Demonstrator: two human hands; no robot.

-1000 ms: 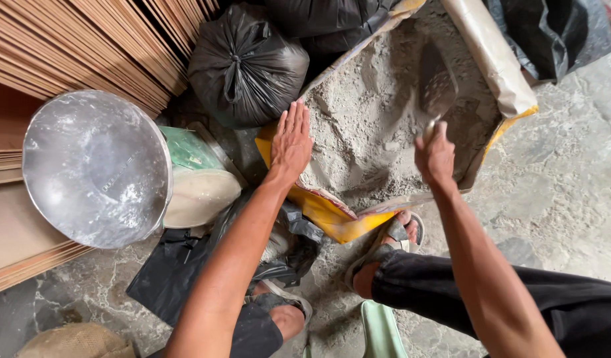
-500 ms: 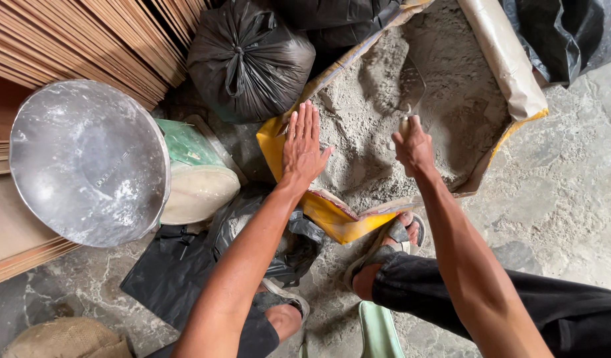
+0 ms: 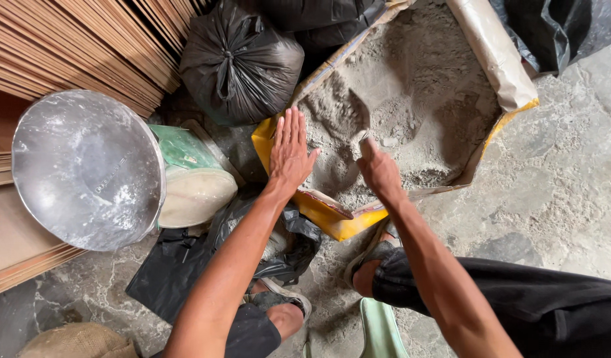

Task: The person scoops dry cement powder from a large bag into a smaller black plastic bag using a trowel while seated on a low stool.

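A torn yellow and white sack [image 3: 332, 219] lies open on the ground, full of grey powder [image 3: 425, 73]. My left hand [image 3: 289, 152] rests flat, fingers spread, on the sack's near left edge. My right hand [image 3: 378, 169] is closed around the handle of a trowel [image 3: 348, 116], whose blade is loaded with grey powder and sits over the pile's left part. Both my sandalled feet show below the sack.
A round metal pan [image 3: 86, 169] leans at the left against stacked wooden boards [image 3: 66, 46]. A tied black bag [image 3: 239, 63] sits behind the sack, a green and white bag [image 3: 192, 179] beside the pan. Black plastic [image 3: 173, 272] lies by my foot on the concrete floor [image 3: 557, 199].
My right hand has swept the trowel from the sack's right side leftward through the powder toward my left hand, which has stayed on the sack's edge.
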